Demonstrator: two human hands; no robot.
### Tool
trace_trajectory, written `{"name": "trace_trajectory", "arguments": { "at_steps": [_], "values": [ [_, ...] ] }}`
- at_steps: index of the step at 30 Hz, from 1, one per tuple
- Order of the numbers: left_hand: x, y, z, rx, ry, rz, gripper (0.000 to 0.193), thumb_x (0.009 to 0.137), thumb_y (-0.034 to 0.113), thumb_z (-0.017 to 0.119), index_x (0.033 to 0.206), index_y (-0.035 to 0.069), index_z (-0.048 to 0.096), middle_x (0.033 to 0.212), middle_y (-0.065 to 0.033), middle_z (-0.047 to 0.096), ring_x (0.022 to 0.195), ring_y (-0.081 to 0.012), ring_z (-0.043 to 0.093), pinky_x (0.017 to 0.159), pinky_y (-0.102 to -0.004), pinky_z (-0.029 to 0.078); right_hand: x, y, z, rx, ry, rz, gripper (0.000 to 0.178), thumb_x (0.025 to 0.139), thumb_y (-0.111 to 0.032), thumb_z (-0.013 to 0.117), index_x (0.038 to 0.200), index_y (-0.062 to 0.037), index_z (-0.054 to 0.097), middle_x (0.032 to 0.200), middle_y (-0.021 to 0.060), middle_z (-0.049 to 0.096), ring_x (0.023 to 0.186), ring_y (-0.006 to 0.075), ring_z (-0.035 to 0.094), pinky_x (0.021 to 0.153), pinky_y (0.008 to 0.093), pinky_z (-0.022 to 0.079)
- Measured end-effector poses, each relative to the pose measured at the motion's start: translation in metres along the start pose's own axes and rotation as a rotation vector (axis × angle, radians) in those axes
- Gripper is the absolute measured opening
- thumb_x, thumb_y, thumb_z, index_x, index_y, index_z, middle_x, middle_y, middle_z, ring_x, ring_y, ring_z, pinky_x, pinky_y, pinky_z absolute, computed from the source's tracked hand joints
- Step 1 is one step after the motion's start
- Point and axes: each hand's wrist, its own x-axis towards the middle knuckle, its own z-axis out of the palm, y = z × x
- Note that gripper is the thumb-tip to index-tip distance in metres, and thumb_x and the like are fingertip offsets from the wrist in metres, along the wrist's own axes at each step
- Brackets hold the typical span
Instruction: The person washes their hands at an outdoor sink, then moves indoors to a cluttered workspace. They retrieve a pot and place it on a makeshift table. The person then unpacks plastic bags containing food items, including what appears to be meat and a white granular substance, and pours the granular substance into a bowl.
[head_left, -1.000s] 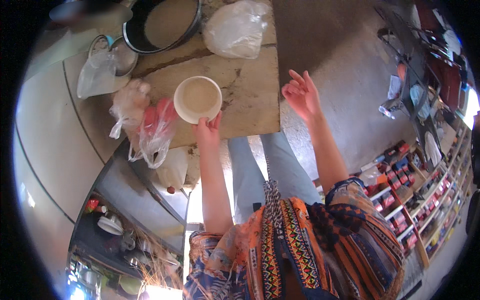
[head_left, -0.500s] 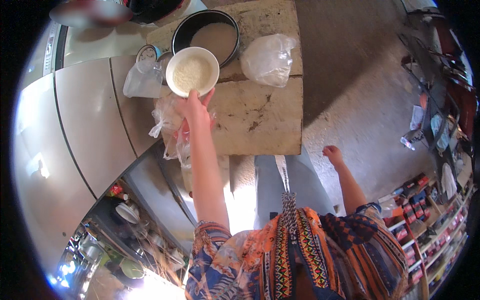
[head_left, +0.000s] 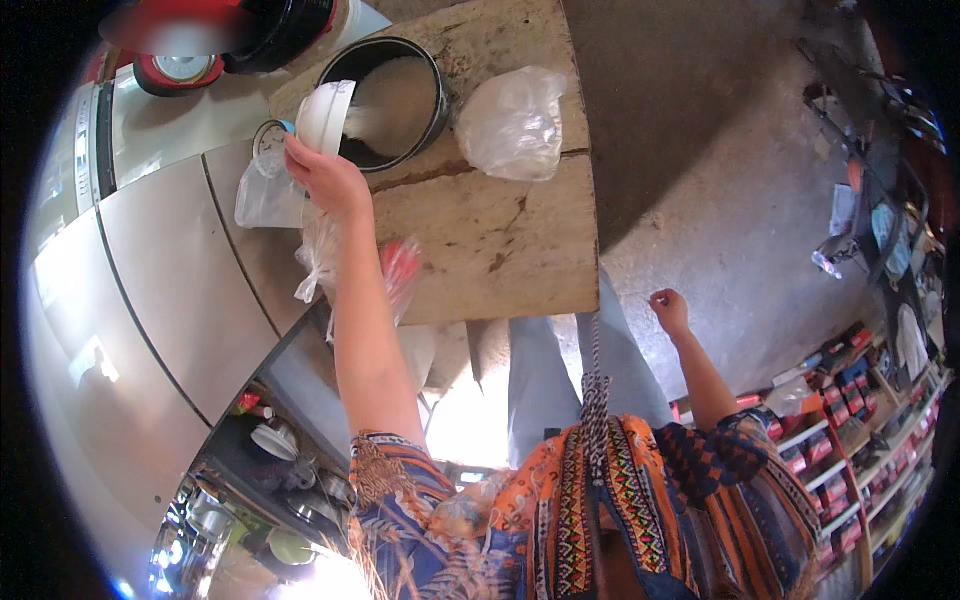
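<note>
My left hand point(head_left: 328, 178) grips a white bowl point(head_left: 322, 118) by its base and side. The bowl is tipped to the right, its mouth over a dark round pot point(head_left: 437, 122). Pale grains that look like rice point(head_left: 362, 125) spill from its rim onto the pale contents point(head_left: 398, 100) inside the pot. Away from the table, at my right side, my right hand point(head_left: 669, 311) hangs with its fingers curled in, and nothing shows in it. A clear plastic bag point(head_left: 512, 124) stands just right of the pot.
The worn wooden table point(head_left: 490, 250) holds it all. By my left forearm lie knotted plastic bags point(head_left: 316, 255), one with something red point(head_left: 400, 262). A small round container point(head_left: 270, 140) and a translucent bag point(head_left: 265, 195) sit left of the bowl. Loaded shelves point(head_left: 850, 420) line the right.
My left hand has turned the bowl from nearly level to steeply tipped, and grains now fall into the pot. My right hand stays at my side.
</note>
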Motion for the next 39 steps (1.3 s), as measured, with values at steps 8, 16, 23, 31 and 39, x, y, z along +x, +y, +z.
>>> {"name": "trace_trajectory", "arguments": {
  "at_steps": [8, 16, 23, 31, 39],
  "values": [
    [0.009, 0.017, 0.02, -0.019, -0.053, 0.327, 0.055, 0.082, -0.003, 0.044, 0.134, 0.005, 0.028, 0.131, -0.0193, 0.038, 0.118, -0.0365, 0.041, 0.091, -0.0435, 0.042, -0.002, 0.016, 0.001, -0.256, 0.077, 0.026, 0.062, 0.074, -0.033, 0.07, 0.12, 0.0023, 0.047, 0.133, 0.0328, 0.031, 0.123, 0.0436, 0.032, 0.1, 0.0449, 0.034],
    [-0.003, 0.038, 0.027, -0.726, -0.259, -0.272, 0.06, 0.072, -0.009, 0.039, 0.131, 0.0, 0.029, 0.127, -0.0212, 0.039, 0.111, -0.0366, 0.048, 0.083, -0.0418, 0.054, -0.009, -0.085, -0.042, -0.034, -0.068, -0.115, 0.032, 0.08, -0.024, 0.066, 0.099, 0.0013, 0.059, 0.105, 0.0182, 0.06, 0.094, 0.0264, 0.059, 0.081, 0.0346, 0.047],
    [-0.021, 0.085, 0.001, -1.547, -0.759, -0.794, 0.045, 0.076, -0.007, 0.042, 0.121, -0.002, 0.038, 0.115, -0.0165, 0.049, 0.097, -0.0293, 0.058, 0.073, -0.045, 0.059, -0.008, -0.263, -0.045, 0.685, -0.343, -0.343, 0.029, 0.088, -0.016, 0.059, 0.11, 0.0016, 0.055, 0.104, 0.0072, 0.062, 0.096, 0.0133, 0.057, 0.085, 0.0262, 0.045],
    [-0.024, 0.132, -0.013, -1.467, -0.804, -0.886, 0.041, 0.079, 0.001, 0.049, 0.119, 0.002, 0.041, 0.111, -0.012, 0.052, 0.092, -0.0223, 0.059, 0.072, -0.0387, 0.059, 0.027, -0.412, -0.056, 1.135, -0.448, -0.245, 0.047, 0.089, -0.03, 0.058, 0.124, -0.0017, 0.046, 0.119, 0.0051, 0.053, 0.11, 0.0134, 0.049, 0.093, 0.0309, 0.04],
    [-0.068, 0.182, -0.018, -1.399, -0.581, -0.9, 0.034, 0.083, 0.016, 0.054, 0.114, 0.002, 0.048, 0.105, -0.0089, 0.057, 0.087, -0.0164, 0.058, 0.071, -0.0261, 0.047, 0.023, -0.427, -0.037, 1.486, -0.495, -0.307, 0.044, 0.084, -0.029, 0.063, 0.116, -0.0041, 0.046, 0.105, 0.0066, 0.056, 0.095, 0.0148, 0.053, 0.077, 0.0298, 0.044]
  ]
}}
